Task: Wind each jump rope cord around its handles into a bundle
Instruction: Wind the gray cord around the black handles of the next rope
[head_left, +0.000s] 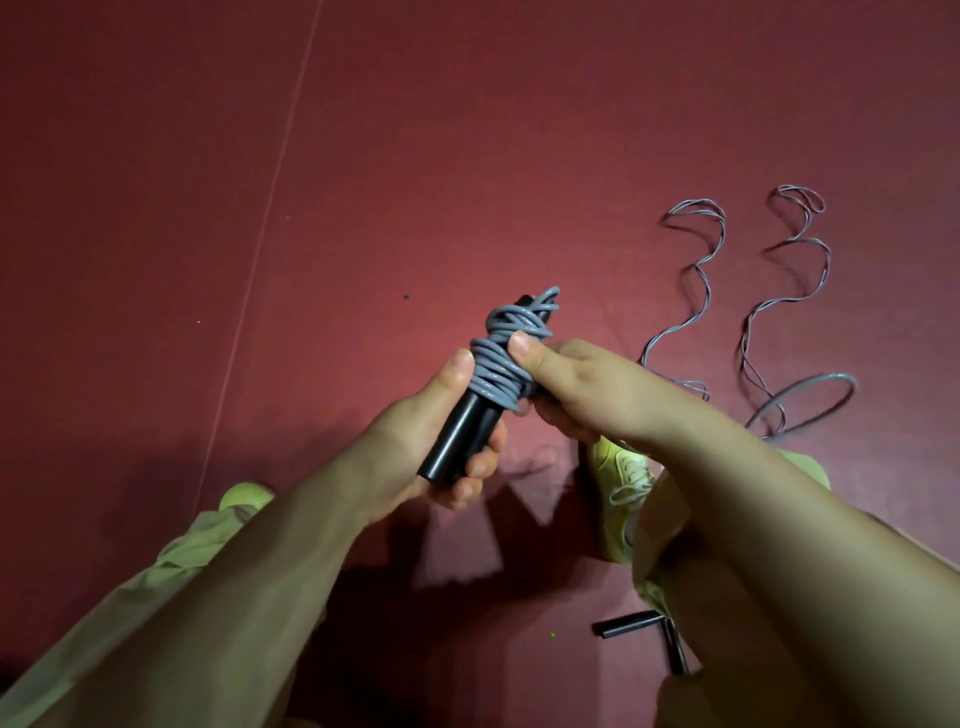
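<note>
Jump rope cord (501, 364), grey, wound in crossing turns round the upper half of two black handles (457, 441) held side by side above the dark red floor (363, 156). Your left hand (441, 447) curls round the bare lower ends of the handles; your right hand (576, 387) pinches the coil, thumb pressed on top of the turns. Keep that thumb down so the wraps do not spring loose, and tuck the small free loop at the top under a tight turn, which likely finishes this bundle. The cord looks smooth, stiff and springy. A second rope's cord (753, 322) lies unwound in wavy loops toward the floor's right edge, its handles (644, 634) near the bottom edge, by your shoe (623, 483).
</note>
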